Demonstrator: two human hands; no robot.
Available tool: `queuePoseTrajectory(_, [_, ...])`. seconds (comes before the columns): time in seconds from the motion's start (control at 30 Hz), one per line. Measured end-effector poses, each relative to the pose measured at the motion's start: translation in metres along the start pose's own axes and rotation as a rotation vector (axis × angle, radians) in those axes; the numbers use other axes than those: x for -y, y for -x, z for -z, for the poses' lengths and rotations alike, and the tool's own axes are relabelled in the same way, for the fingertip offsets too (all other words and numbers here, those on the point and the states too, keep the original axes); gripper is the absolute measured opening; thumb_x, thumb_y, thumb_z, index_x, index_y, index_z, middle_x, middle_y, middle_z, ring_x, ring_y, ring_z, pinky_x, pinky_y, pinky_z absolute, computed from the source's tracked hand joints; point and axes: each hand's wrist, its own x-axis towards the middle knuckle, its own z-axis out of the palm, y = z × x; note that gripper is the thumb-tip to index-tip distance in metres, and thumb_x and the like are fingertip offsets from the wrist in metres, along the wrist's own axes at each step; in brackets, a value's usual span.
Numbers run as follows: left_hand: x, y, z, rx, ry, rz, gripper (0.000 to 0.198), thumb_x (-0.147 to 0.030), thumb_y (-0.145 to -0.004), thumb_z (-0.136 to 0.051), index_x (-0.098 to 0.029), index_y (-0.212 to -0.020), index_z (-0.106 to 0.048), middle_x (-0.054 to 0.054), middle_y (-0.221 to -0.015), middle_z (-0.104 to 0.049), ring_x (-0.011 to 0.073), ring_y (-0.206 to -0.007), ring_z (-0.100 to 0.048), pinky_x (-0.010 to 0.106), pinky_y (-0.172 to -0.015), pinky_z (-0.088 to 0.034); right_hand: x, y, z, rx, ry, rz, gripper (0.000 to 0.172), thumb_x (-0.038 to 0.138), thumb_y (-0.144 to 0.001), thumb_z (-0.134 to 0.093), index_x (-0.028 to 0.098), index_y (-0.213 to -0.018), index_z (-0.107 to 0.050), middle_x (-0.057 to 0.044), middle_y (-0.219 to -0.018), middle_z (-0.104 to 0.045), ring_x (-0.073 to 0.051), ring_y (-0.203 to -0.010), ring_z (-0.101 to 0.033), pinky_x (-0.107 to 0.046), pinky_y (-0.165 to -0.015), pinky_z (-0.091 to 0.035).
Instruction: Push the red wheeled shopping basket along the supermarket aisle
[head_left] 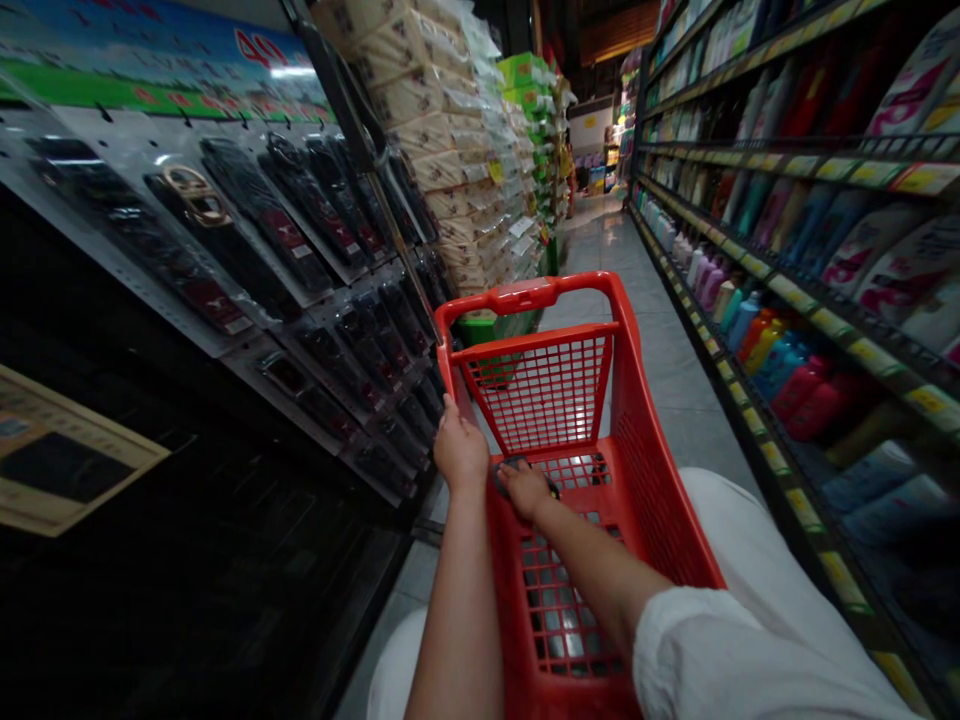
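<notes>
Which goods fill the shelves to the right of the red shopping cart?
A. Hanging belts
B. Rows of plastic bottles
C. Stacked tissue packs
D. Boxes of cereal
B. The shelves on the right of the red shopping cart hold rows of plastic bottles in many colours.

Red shopping cart point(525, 293) with grid-patterned mesh sides

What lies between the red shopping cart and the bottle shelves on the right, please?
Grey floor tiles lie there, in the head view.
</notes>
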Motion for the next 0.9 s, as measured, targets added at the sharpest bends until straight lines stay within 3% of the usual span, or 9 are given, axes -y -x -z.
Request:
queuePoseTrajectory(0.1, [0.0, -0.001, -0.001, -0.004, 0.007, 0.002, 0.059, -0.011, -0.093, -0.041, -0.017, -0.151, -0.042, 0.014, -0.135, -0.064, 0.0254, -0.115, -0.066, 0.031, -0.092, -0.051, -0.031, 0.01, 0.008, 0.001, 0.027, -0.109, 0.042, 0.015, -0.098, -0.036, 0.027, -0.13, -0.061, -0.01, -0.143, -0.055, -0.027, -0.126, -0.047, -0.047, -0.096, -0.043])
queuePoseTrajectory(0.23, [0.001, -0.001, -0.002, -0.008, 0.02, -0.005, 0.059, -0.011, -0.093, -0.041, -0.017, -0.151, -0.042, 0.014, -0.137, -0.063, 0.0252, -0.116, -0.066, 0.03, -0.092, -0.05, -0.078, 0.032, 0.017, -0.047, 0.08, -0.411, 0.045, 0.007, -0.095, -0.032, 0.009, -0.13, -0.061, -0.025, -0.133, -0.056, -0.034, -0.12, -0.049, -0.052, -0.09, -0.043])
queuePoseTrajectory(0.37, [0.001, 0.002, -0.002, 0.004, 0.035, 0.004, 0.059, -0.01, -0.093, -0.039, -0.016, -0.152, -0.042, 0.015, -0.135, -0.064, 0.0266, -0.116, -0.066, 0.032, -0.093, -0.05, -0.091, 0.043, 0.015, -0.122, 0.106, -0.598, 0.049, 0.003, -0.094, -0.025, 0.001, -0.132, -0.057, -0.032, -0.133, -0.052, -0.035, -0.117, -0.049, -0.048, -0.084, -0.045])
queuePoseTrajectory(0.47, [0.001, 0.003, -0.002, 0.001, 0.053, 0.005, 0.059, -0.01, -0.093, -0.04, -0.016, -0.151, -0.042, 0.015, -0.135, -0.064, 0.0259, -0.116, -0.066, 0.031, -0.093, -0.05, -0.068, 0.036, 0.008, -0.144, 0.105, -0.517, 0.048, 0.005, -0.095, -0.025, 0.003, -0.129, -0.059, -0.027, -0.13, -0.055, -0.034, -0.116, -0.05, -0.046, -0.085, -0.045])
queuePoseTrajectory(0.57, [0.0, 0.004, -0.003, -0.021, 0.055, -0.002, 0.058, -0.01, -0.092, -0.041, -0.014, -0.15, -0.043, 0.015, -0.137, -0.062, 0.0256, -0.118, -0.065, 0.03, -0.093, -0.05, -0.031, 0.026, -0.001, -0.106, 0.092, -0.273, 0.045, 0.01, -0.097, -0.029, 0.01, -0.131, -0.058, -0.021, -0.133, -0.056, -0.033, -0.118, -0.049, -0.047, -0.091, -0.043])
queuePoseTrajectory(0.67, [0.0, 0.004, -0.002, -0.016, 0.025, 0.002, 0.059, -0.011, -0.092, -0.04, -0.013, -0.151, -0.043, 0.017, -0.133, -0.065, 0.027, -0.117, -0.065, 0.031, -0.091, -0.051, -0.005, 0.021, -0.007, -0.054, 0.084, -0.075, 0.043, 0.02, -0.1, -0.034, 0.026, -0.138, -0.054, -0.009, -0.145, -0.053, -0.029, -0.124, -0.047, -0.045, -0.097, -0.042])
queuePoseTrajectory(0.8, [-0.001, 0.005, -0.001, -0.007, 0.016, 0.008, 0.06, -0.01, -0.092, -0.039, -0.014, -0.151, -0.042, 0.018, -0.129, -0.067, 0.0278, -0.113, -0.067, 0.032, -0.088, -0.051, -0.021, 0.028, -0.002, 0.015, 0.099, 0.051, 0.044, 0.025, -0.102, -0.036, 0.038, -0.142, -0.049, 0.0, -0.154, -0.045, -0.025, -0.132, -0.042, -0.045, -0.103, -0.039])
queuePoseTrajectory(0.9, [-0.001, 0.005, -0.002, -0.018, 0.026, 0.0, 0.059, -0.009, -0.092, -0.039, -0.014, -0.151, -0.043, 0.018, -0.13, -0.066, 0.0269, -0.112, -0.067, 0.031, -0.088, -0.051, -0.058, 0.039, 0.008, 0.007, 0.13, -0.051, 0.047, 0.021, -0.1, -0.036, 0.036, -0.143, -0.048, -0.003, -0.153, -0.046, -0.025, -0.132, -0.043, -0.043, -0.101, -0.041])
